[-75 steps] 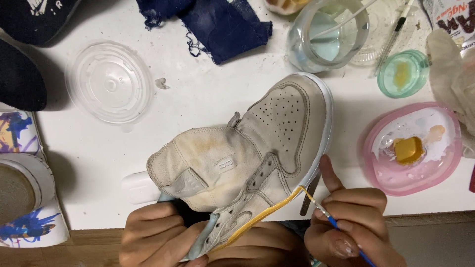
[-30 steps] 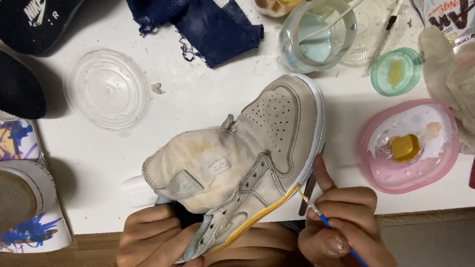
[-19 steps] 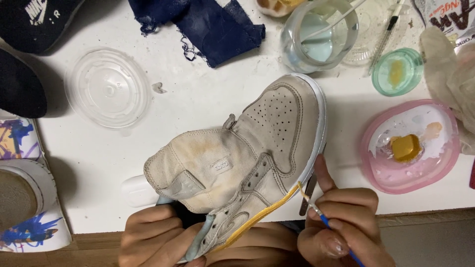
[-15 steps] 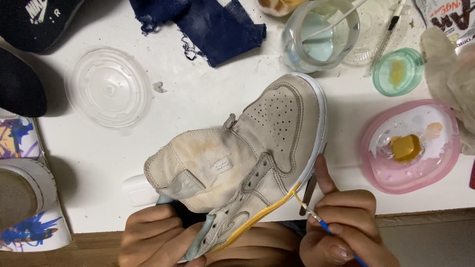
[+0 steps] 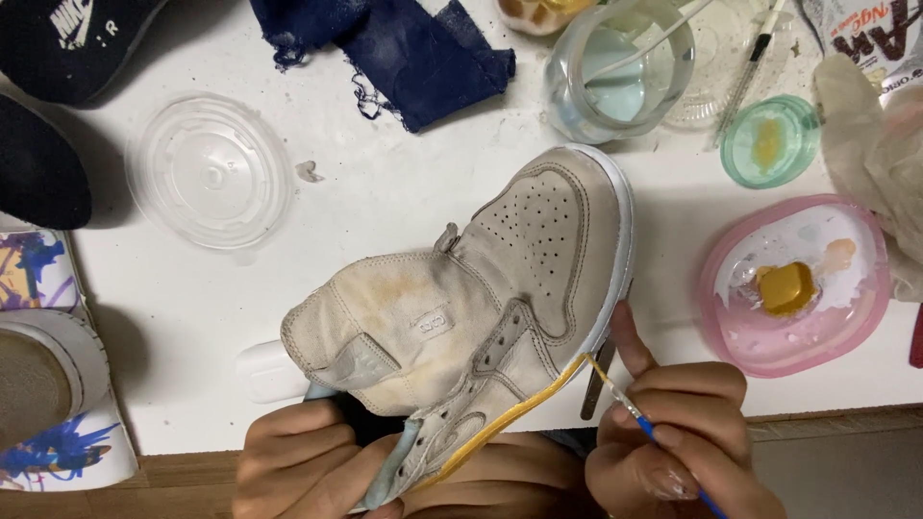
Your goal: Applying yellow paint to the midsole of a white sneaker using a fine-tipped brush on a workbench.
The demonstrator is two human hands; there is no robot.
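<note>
A worn beige high-top sneaker [image 5: 481,308] lies on its side on the white table [image 5: 385,192], toe pointing away. My left hand [image 5: 308,466] grips its ankle opening at the near edge. My right hand [image 5: 678,437] holds a thin blue-handled paintbrush [image 5: 639,418], bristles touching the sole edge where a yellow painted stripe [image 5: 505,418] runs along the midsole. A pink dish [image 5: 793,284] with white paint and a yellow cap stands to the right.
A glass of cloudy water [image 5: 620,67] with brushes and a green lid [image 5: 769,139] sit at the back right. A navy rag [image 5: 404,48], a clear plastic lid [image 5: 207,173], dark shoes [image 5: 48,106] and a painted sneaker [image 5: 53,384] lie left.
The brush tip has worked in small strokes along the yellow stripe on the sole edge. My left hand and the sneaker have barely shifted.
</note>
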